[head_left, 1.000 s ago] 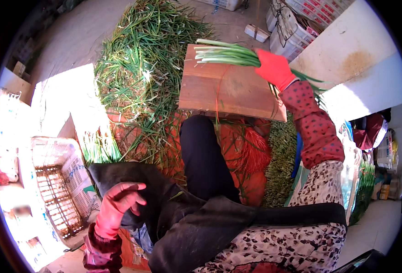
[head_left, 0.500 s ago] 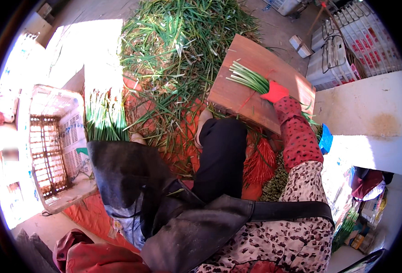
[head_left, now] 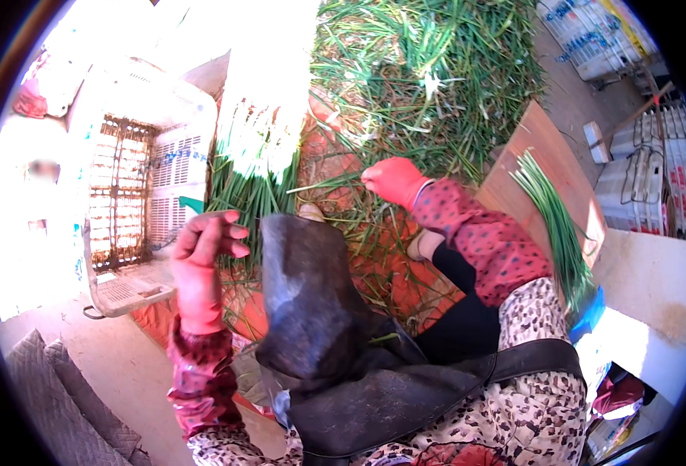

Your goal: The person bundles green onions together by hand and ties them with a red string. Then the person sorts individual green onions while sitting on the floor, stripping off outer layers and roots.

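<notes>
Black apron fabric (head_left: 319, 311) is draped over the lap, nearest the camera. Just left of it the left hand (head_left: 201, 260), gloved in red, is raised with fingers loosely curled and nothing held. Farther out, the right hand (head_left: 393, 180) is closed on a few green stalks (head_left: 323, 185) over the red sheet (head_left: 374, 264). A trimmed bunch (head_left: 552, 225) lies on the board (head_left: 541, 147) at right. Beyond, the loose heap (head_left: 420, 70) is spread; a white crate (head_left: 149, 186) stands at left.
</notes>
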Tool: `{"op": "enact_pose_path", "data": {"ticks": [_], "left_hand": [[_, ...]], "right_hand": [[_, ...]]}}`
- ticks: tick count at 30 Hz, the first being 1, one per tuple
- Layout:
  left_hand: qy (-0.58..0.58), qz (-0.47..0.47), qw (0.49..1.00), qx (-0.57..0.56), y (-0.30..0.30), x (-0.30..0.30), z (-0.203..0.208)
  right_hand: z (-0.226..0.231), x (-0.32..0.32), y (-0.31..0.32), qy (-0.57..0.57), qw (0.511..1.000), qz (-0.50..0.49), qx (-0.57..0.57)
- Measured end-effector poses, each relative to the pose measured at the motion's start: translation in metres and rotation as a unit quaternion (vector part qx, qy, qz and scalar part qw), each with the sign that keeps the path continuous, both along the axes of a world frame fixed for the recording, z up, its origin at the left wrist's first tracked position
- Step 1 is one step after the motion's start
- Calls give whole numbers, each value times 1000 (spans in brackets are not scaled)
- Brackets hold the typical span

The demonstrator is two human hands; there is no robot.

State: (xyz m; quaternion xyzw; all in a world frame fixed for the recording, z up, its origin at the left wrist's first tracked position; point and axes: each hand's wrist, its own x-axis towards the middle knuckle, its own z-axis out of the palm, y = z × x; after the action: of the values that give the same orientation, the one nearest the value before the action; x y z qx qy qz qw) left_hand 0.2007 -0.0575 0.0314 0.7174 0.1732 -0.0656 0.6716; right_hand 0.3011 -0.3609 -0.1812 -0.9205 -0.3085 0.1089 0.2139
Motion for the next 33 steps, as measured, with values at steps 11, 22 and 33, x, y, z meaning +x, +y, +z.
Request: {"op": "enact_pose_path", "data": {"ticks": [11,22,33], "left_hand": [[314,-64,938,-129,-11,53,-286],[209,133,933,-259,0,80,-331],[98,-18,851,515,87,132,-301]], "right_hand": [[-187,18,114,-55,987,-101,-112],[-127,-12,132,245,963,-45,105],[-142,36,45,206,966,15,-157]]}}
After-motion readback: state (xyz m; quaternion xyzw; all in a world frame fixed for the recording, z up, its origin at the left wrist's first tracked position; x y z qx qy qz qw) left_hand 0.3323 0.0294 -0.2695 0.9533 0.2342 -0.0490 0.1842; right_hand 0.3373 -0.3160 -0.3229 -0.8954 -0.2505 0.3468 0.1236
